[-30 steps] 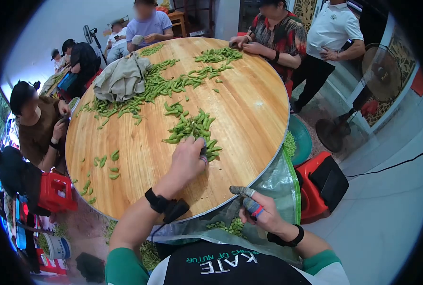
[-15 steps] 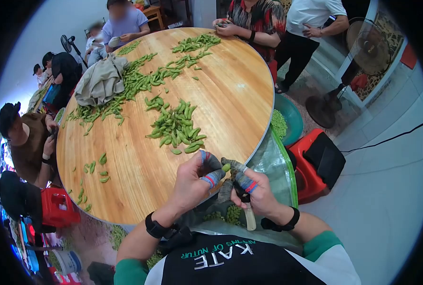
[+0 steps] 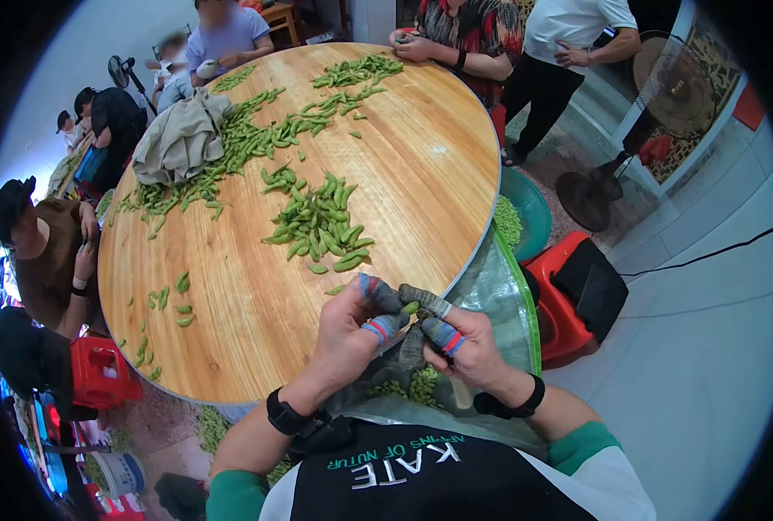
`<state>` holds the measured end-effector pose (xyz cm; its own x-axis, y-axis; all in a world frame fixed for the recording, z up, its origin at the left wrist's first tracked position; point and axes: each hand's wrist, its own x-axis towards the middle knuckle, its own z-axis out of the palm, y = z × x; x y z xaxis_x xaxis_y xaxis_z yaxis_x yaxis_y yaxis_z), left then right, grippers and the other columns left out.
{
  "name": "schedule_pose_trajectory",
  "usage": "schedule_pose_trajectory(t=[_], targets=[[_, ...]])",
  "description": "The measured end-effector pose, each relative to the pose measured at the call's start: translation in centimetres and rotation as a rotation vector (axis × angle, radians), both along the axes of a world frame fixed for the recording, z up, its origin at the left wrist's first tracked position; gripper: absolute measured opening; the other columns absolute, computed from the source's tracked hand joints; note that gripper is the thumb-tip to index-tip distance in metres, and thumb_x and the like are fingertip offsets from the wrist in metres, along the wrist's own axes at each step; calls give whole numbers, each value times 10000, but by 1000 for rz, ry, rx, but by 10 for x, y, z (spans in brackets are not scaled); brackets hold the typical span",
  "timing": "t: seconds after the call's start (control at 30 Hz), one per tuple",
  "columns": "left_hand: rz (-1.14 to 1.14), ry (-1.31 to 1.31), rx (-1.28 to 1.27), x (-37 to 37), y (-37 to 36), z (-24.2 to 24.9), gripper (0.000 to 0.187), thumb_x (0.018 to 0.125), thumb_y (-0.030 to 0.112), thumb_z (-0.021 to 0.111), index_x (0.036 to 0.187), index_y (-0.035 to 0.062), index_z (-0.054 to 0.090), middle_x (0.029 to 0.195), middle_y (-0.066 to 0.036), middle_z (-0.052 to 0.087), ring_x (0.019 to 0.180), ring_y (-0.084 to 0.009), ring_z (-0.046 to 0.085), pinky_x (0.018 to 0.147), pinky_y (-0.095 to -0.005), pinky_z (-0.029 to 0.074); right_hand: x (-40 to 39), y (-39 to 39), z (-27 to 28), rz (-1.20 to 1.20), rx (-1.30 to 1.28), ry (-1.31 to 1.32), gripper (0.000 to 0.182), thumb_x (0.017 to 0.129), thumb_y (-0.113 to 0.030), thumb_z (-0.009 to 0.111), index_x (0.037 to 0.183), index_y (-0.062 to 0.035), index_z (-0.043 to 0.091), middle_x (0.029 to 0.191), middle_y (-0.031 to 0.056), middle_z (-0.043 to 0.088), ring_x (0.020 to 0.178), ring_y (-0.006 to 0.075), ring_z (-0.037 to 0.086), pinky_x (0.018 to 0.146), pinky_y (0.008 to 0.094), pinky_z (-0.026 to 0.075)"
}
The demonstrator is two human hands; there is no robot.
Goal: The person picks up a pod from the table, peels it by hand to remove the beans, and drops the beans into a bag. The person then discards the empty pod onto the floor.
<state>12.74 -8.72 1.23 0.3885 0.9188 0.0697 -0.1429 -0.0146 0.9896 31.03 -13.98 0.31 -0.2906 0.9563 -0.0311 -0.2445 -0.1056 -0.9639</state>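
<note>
My left hand (image 3: 351, 319) and my right hand (image 3: 463, 347) meet at the near edge of the round wooden table (image 3: 404, 208). Cloth finger covers wrap their thumbs and fingertips. Both hands are closed in a pinch around a green soybean pod (image 3: 411, 307). A pale handle (image 3: 462, 394) hangs below my right palm; the rest of that tool is hidden by the fingers. Just beyond my hands lies a pile of soybean pods (image 3: 321, 221). Beneath them, shelled beans (image 3: 423, 386) rest on clear plastic sheeting.
More pods (image 3: 269, 130) spread around a grey cloth (image 3: 182, 139) on the table. At the right stand a teal basin (image 3: 538, 213) of shelled beans, a red stool (image 3: 564, 330) and a fan (image 3: 595, 187). Several people are around the table, one at the left (image 3: 48, 252).
The view has shifted slightly. My hands have drawn closer around the pod, and the pale handle has tilted and sits partly hidden behind my right hand.
</note>
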Motion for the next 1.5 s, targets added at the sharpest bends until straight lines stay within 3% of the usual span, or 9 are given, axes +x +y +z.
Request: schedule_pose_trajectory(t=[0.23,0.3,0.43,0.53,0.63,0.77,1.07,1.33,1.5], targets=[[-244,-487,-426,-7,7,-7,212,774,-80,619,921,45,532,859,-27,612,766,-98,590,679,-248,494,4,6,-12,37,93,-58,405,936,-80,483,1338,-36,486,647,24,554,527,53,489,483,216,391],[-174,-435,-433,-1,2,-3,201,781,-70,615,921,43,526,860,-25,607,769,-98,587,680,-246,491,1,18,-27,-175,969,-479,412,904,-74,542,1310,-20,504,717,34,587,590,66,541,538,233,444],[-115,-85,-263,5,0,-8,192,783,-72,611,907,37,513,864,-21,596,787,-100,584,684,-237,487,6,3,-17,-137,728,-446,378,878,-81,592,1241,8,535,771,46,608,656,80,585,600,245,479],[-206,-69,-196,4,-2,-16,223,780,-80,622,973,9,557,901,-26,607,833,-104,592,730,-239,492,13,1,-16,-106,348,-345,286,883,-83,598,1147,21,564,754,49,604,582,75,564,519,233,442],[-280,-112,-159,0,-4,-5,318,770,-85,644,1074,-5,592,944,-22,614,881,-103,593,776,-239,488,12,1,-3,-140,-121,48,160,922,-90,547,1053,-3,575,680,32,557,428,50,426,386,200,298],[-304,-94,-153,-2,-7,-4,369,787,-60,647,1147,-7,592,968,-24,626,913,-108,594,807,-248,486,9,1,-1,-68,-382,349,171,940,-135,510,1044,-7,557,587,14,485,424,65,422,384,193,315],[-187,-42,-262,-7,-7,-1,170,871,7,581,1030,0,638,866,3,621,708,-44,531,617,-190,431,11,-3,8,-55,-5,-146,389,981,-183,420,1340,-40,462,625,-2,500,488,42,428,444,193,349],[-123,47,-295,-3,-8,-11,140,877,31,599,1002,5,657,779,47,590,650,-21,478,563,-194,387,6,-8,-2,49,-60,-37,474,1003,-316,392,1395,-49,397,587,12,500,448,51,409,412,188,313],[-121,58,-282,-4,-8,-7,141,865,32,617,998,6,659,771,48,592,651,-22,478,565,-191,385,5,-6,-2,37,54,-20,403,993,-172,412,1369,-30,439,604,8,502,457,54,414,419,195,319]])
